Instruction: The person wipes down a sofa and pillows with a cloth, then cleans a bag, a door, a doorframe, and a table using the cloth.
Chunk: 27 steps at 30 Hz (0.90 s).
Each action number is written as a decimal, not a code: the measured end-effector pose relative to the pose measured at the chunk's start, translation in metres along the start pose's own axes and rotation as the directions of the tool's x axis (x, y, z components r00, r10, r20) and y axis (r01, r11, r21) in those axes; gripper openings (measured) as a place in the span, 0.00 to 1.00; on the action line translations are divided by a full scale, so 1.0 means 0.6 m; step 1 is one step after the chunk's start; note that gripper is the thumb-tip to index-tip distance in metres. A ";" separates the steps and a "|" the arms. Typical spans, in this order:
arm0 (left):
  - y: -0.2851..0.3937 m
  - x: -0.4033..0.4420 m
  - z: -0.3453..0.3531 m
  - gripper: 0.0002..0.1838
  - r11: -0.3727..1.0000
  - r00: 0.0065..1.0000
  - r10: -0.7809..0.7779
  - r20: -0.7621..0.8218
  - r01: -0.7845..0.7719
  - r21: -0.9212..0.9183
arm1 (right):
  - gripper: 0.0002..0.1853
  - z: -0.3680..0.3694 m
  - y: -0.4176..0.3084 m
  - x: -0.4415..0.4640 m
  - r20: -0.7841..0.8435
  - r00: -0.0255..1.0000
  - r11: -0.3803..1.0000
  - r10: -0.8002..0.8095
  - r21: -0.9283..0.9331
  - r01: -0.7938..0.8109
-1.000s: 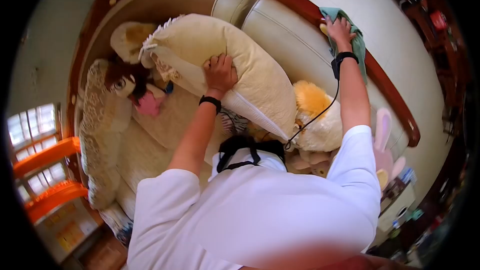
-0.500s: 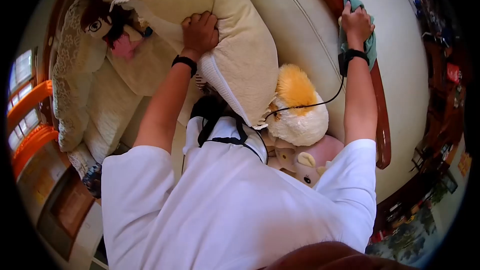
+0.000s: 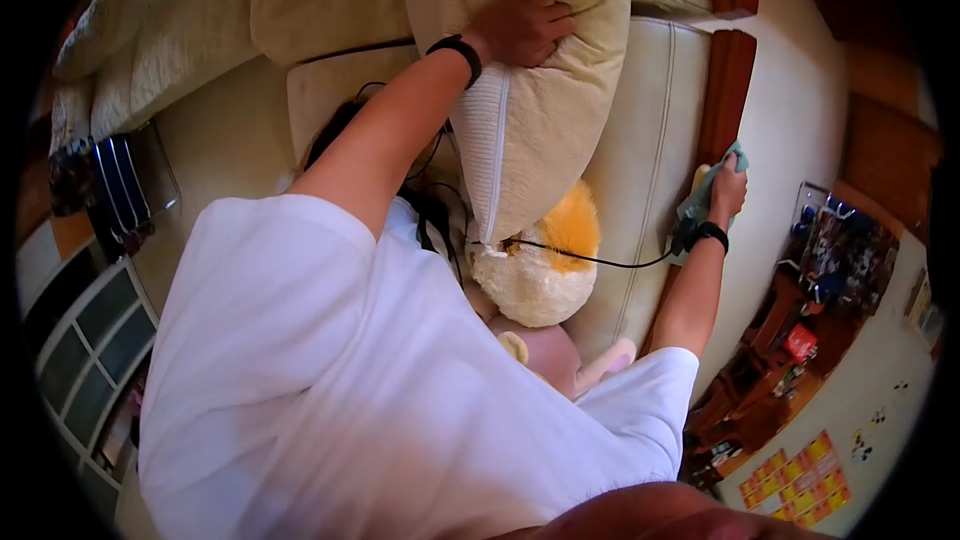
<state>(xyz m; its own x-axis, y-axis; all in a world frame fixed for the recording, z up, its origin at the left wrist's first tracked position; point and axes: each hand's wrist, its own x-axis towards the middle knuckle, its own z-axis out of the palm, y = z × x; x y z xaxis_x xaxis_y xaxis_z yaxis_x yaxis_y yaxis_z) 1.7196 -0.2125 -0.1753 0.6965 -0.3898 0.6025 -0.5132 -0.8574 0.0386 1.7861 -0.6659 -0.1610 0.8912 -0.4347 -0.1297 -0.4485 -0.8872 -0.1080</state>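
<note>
A large beige cushion point(image 3: 560, 90) with a ribbed, zipped edge stands tilted on the sofa. My left hand point(image 3: 523, 25) presses on its upper part, fingers curled into the creased fabric. Out to the right, my right hand point(image 3: 732, 188) grips a green cloth point(image 3: 700, 202) against the sofa's reddish-brown wooden rail point(image 3: 727, 90). Part of the cloth hangs over the rail's inner side. Below the cushion lies a fluffy white and orange plush toy point(image 3: 545, 275), a black cable point(image 3: 630, 265) crossing it toward my right wrist.
A pink plush toy point(image 3: 545, 345) lies close to my body, partly hidden by my shirt. Cream sofa seats point(image 3: 655, 130) run beside the rail. A lace-covered sofa section point(image 3: 150, 50) stands at the left. Dark red wooden furniture point(image 3: 750, 350) is at the lower right.
The view has turned and shifted. My right hand and the cloth have moved along the rail toward my body. My left hand stays on the cushion.
</note>
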 end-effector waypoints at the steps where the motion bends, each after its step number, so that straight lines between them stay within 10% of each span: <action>1: 0.001 0.001 -0.003 0.08 1.000 1.000 -0.016 -0.010 0.016 0.010 | 0.37 -0.001 0.011 0.011 0.050 0.999 0.999 -0.001 0.043 -0.001; 4: -0.003 -0.001 0.001 0.05 0.992 1.000 -0.023 0.000 0.022 -0.125 | 0.33 0.052 0.116 0.078 0.286 0.954 0.672 -0.095 0.725 -0.151; 11: -0.024 0.015 0.013 0.05 0.946 0.980 -0.030 0.196 0.091 -0.312 | 0.29 0.041 0.135 0.006 -0.013 0.990 0.886 0.143 0.447 -0.122; 14: -0.027 0.025 0.047 0.09 0.926 0.991 -0.048 0.129 0.092 -0.366 | 0.32 0.092 0.134 0.065 0.057 0.998 0.862 -0.014 0.507 -0.017; 16: -0.020 0.026 0.053 0.09 0.914 0.971 -0.045 0.233 0.134 -0.383 | 0.37 0.018 -0.058 0.024 0.069 0.993 0.994 0.100 -0.047 -0.097; 20: -0.033 0.018 0.080 0.08 0.938 0.969 -0.045 0.244 0.125 -0.323 | 0.35 0.051 -0.202 0.088 -0.197 0.979 0.989 0.059 0.141 -0.031; 27: -0.019 0.024 0.093 0.07 0.949 0.883 -0.054 0.466 0.191 -0.253 | 0.33 0.041 -0.207 0.104 -0.203 0.977 0.974 0.062 0.225 -0.015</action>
<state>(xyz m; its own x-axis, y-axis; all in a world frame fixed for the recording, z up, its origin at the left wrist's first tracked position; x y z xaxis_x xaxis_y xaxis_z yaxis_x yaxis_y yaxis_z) 1.7633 -0.2269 -0.2114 0.8764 -0.4550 0.1581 -0.4805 -0.8028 0.3530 1.8959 -0.5788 -0.1801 0.8569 -0.5110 0.0671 -0.4653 -0.8231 -0.3256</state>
